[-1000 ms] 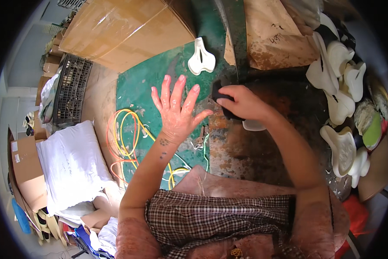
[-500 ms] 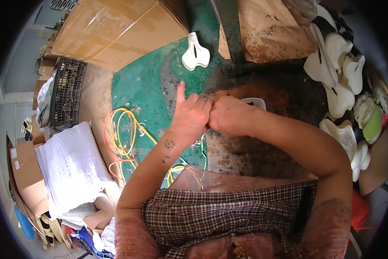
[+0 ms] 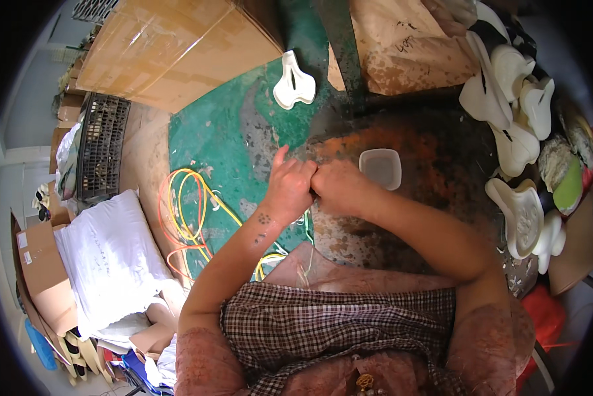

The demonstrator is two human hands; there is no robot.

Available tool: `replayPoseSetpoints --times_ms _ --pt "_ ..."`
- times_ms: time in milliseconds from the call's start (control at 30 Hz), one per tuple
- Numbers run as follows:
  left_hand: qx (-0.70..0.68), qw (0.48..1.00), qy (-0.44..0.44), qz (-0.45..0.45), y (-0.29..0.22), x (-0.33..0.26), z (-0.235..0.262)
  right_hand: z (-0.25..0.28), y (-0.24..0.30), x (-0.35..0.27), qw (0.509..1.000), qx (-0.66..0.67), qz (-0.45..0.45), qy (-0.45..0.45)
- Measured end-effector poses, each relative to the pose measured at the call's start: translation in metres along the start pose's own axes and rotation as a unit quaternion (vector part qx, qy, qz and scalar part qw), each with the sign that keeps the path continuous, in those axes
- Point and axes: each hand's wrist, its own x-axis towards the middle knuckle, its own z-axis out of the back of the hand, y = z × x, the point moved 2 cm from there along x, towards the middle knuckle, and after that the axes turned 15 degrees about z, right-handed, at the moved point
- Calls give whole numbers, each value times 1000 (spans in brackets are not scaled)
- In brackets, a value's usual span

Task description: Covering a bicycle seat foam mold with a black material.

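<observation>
My left hand (image 3: 288,188) and my right hand (image 3: 339,188) meet in front of me, knuckles against knuckles. The left is closed, one finger sticking up from it. A fist is made by the right, and whatever lies between the two is covered by the fingers. Below the left hand runs a thin green strand (image 3: 308,228); whether it reaches the fingers I cannot tell. A translucent square tub (image 3: 397,173) sits just beyond my right wrist on the stained dark surface. Further off, a white bicycle saddle (image 3: 285,94) with a central slot rests on the green surface.
Several white saddles (image 3: 514,214) pile up at the right. Yellow and orange hoses (image 3: 201,231) coil at the left. A large cardboard box (image 3: 177,49) stands far left, near a black crate (image 3: 105,145) and a white sack (image 3: 115,257). Brown paper (image 3: 409,56) lies at the back.
Both hands have dropped slightly, and my right forearm has come lower, uncovering the tub. The raised finger of my left hand is now less upright. My view has shifted a little.
</observation>
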Motion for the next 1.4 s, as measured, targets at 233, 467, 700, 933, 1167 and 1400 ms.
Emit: replayPoseSetpoints --times_ms 233,467,700,933,1167,1400 --pt "-20 987 -149 58 14 16 16 12 -4 -15 965 150 -39 -211" --pt "34 958 -281 -32 -2 18 51 -33 -72 -75 981 8 -156 -116" --pt "-4 958 -279 -70 -26 31 40 -110 -133 -75 959 49 -235 154" --pt "35 981 -192 10 -13 29 11 30 -58 -70 872 383 -156 -263" --pt "-51 993 -87 68 -33 65 -24 -34 -72 -38 881 54 -167 -439" --pt "-274 955 3 112 -23 57 -35 16 -73 -31 797 524 -146 -264"
